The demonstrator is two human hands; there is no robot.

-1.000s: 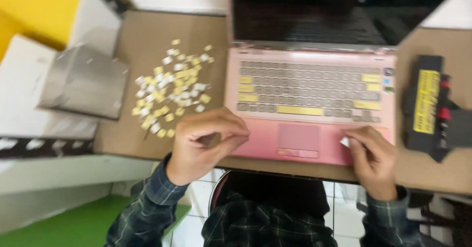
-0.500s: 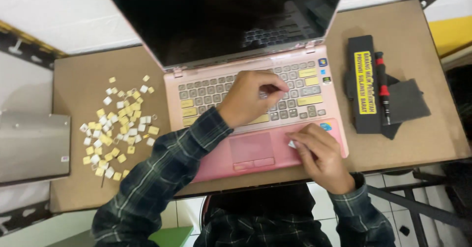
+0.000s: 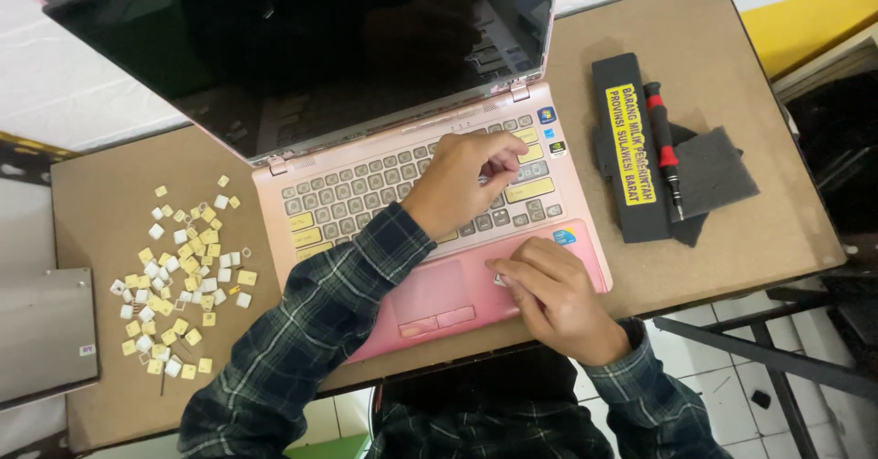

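Hands on a pink laptop (image 3: 430, 240), yellow-labelled black bar (image 3: 626, 148) right of it.
Left hand (image 3: 462, 180) pinches a key on the keyboard's right side (unchanged from before); right hand (image 3: 549, 290) lies flat on the palm rest, holding nothing; loose keycaps (image 3: 178, 276) lie left.

keys under left hand (image 3: 462, 180): hidden | laptop (image 3: 366, 194) lid top: cut off | grey box (image 3: 41, 336) left of laptop: cut off

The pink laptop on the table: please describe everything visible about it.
The pink laptop lies open on the brown table, turned slightly askew, its dark screen switched off. Grey keys fill the keyboard, several yellow. The left hand presses keys at the right side; the right hand rests on the palm rest beside the touchpad.
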